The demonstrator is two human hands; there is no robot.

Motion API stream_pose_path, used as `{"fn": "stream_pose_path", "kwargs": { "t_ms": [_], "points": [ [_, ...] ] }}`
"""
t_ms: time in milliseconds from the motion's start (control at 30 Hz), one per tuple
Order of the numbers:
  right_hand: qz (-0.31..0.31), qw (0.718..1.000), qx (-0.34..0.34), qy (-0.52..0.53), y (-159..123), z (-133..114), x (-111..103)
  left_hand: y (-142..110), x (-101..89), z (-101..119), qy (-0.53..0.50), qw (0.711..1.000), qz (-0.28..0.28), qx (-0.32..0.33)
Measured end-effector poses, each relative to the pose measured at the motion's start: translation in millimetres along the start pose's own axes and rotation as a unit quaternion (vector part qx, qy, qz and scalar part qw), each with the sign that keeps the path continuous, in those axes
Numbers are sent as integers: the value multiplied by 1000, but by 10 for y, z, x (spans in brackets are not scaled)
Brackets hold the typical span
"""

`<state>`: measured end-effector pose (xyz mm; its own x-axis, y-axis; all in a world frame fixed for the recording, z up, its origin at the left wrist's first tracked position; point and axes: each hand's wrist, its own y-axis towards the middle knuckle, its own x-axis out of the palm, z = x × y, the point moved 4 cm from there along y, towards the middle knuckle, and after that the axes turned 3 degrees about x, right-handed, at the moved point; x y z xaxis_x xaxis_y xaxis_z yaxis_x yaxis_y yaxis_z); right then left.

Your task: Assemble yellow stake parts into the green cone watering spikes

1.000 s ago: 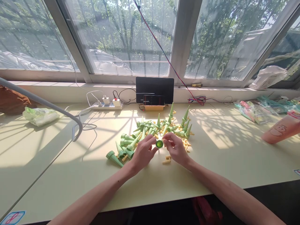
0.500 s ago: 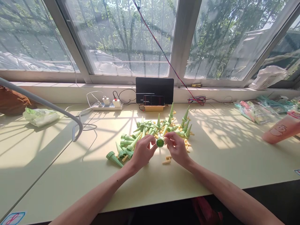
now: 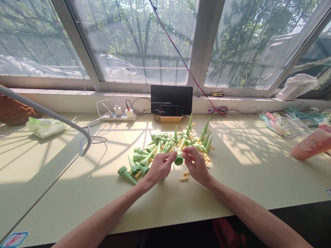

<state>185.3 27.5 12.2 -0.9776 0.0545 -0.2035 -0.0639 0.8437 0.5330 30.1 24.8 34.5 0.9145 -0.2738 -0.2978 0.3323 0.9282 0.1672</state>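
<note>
A green plastic watering spike (image 3: 178,159) is held over the table with its round ribbed cap end facing me. My left hand (image 3: 160,167) is closed on it, thumb and fingers pinching its left side. My right hand (image 3: 194,163) is closed in a pinch right beside it; the fingers hide what is between them. Beyond both hands lies a pile of similar green spikes (image 3: 146,158), some standing point up, with small yellow pegs (image 3: 207,159) scattered among them. A few loose yellow pegs (image 3: 184,178) lie near my right wrist.
At the back stand a black tablet (image 3: 171,94) and a phone (image 3: 170,110) on a small stand. A power strip (image 3: 119,117) with cables, a grey curved arm (image 3: 51,109) and a green packet (image 3: 46,127) are left. A pink cup (image 3: 309,144) and plastic bags (image 3: 287,127) are right.
The spike between my hands has tilted, so its open cap end now points lower and more of its outer side shows. My left thumb has shifted up along it.
</note>
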Motion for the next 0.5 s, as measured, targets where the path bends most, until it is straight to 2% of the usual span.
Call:
{"fn": "stream_pose_path", "kwargs": {
  "t_ms": [367, 500],
  "points": [
    [-14, 1000, 9, 16, 24, 4, 3, 3, 11, -61, 31, 999, -25, 18],
    [-15, 1000, 14, 16, 29, 0, 4, 3, 8, -33, 79, 994, -8, 71]
  ]
}}
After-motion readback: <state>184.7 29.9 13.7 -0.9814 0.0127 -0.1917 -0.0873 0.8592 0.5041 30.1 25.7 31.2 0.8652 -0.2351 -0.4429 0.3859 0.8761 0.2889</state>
